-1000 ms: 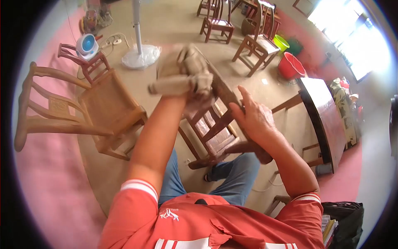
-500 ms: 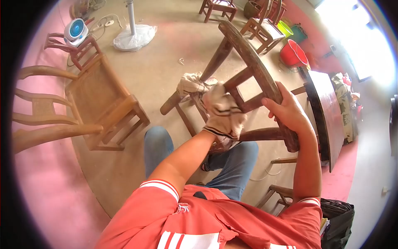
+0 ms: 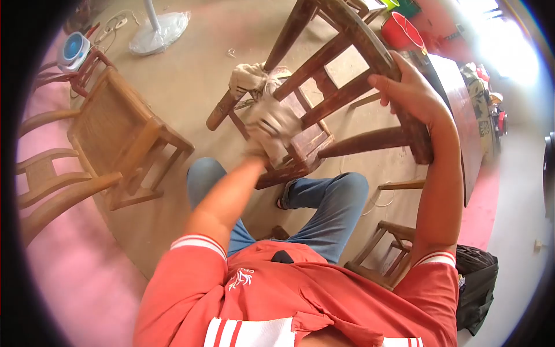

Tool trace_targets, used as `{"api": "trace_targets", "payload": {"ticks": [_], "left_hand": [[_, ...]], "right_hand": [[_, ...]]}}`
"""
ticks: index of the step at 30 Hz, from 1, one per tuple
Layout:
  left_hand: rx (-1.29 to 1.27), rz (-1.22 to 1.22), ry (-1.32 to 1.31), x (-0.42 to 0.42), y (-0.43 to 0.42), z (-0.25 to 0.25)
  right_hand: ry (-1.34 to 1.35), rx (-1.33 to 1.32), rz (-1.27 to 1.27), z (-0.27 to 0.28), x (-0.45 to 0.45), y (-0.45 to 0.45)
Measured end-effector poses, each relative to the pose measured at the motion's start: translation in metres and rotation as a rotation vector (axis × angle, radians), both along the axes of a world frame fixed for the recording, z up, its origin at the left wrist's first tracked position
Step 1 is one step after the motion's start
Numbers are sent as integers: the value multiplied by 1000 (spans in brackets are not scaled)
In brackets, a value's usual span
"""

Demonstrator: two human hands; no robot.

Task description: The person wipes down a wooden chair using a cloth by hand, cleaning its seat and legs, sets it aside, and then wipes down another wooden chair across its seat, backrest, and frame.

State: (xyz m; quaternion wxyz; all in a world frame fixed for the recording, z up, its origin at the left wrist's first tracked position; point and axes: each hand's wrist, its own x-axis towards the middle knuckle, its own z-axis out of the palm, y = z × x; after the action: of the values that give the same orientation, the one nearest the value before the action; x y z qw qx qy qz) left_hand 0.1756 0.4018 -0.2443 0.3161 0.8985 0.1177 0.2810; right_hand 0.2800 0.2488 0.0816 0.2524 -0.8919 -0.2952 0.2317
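A dark wooden chair (image 3: 341,95) is tilted over in front of my knees, its legs and rails raised toward me. My right hand (image 3: 413,92) is bare and closed around the thick rail at its upper right. Beige cloth with dark stripes (image 3: 247,80) lies against the chair's left side and covers my left hand (image 3: 272,127). The left hand is blurred and its fingers are hidden in the fabric, pressed near the lower end of a crossbar. The chair's seat side shows partly behind the rails.
On the left stands a light wooden armchair (image 3: 115,121), with a small blue-white fan (image 3: 73,51) on a chair beyond. A pole base in plastic (image 3: 159,34) is at the back. On the right are a red bucket (image 3: 402,32), a table (image 3: 459,104), a stool (image 3: 384,248) and a black bag (image 3: 478,295).
My cloth-covered left hand has moved left and down along the crossbar, away from my right hand. The chair appears higher and more turned in view, with my right hand still gripping it.
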Motion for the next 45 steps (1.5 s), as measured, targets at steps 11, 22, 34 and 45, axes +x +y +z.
{"api": "trace_targets", "payload": {"ticks": [11, 22, 34, 45], "left_hand": [[497, -672, 571, -64, -108, 83], [362, -205, 73, -24, -125, -28], [-134, -436, 49, -54, -92, -13], [-1495, 848, -286, 62, 40, -56]], "right_hand": [[-26, 38, 20, -7, 31, -18], [-67, -55, -7, -7, 25, -11], [3, 59, 19, 2, -3, -5], [62, 51, 10, 9, -6, -3]]}}
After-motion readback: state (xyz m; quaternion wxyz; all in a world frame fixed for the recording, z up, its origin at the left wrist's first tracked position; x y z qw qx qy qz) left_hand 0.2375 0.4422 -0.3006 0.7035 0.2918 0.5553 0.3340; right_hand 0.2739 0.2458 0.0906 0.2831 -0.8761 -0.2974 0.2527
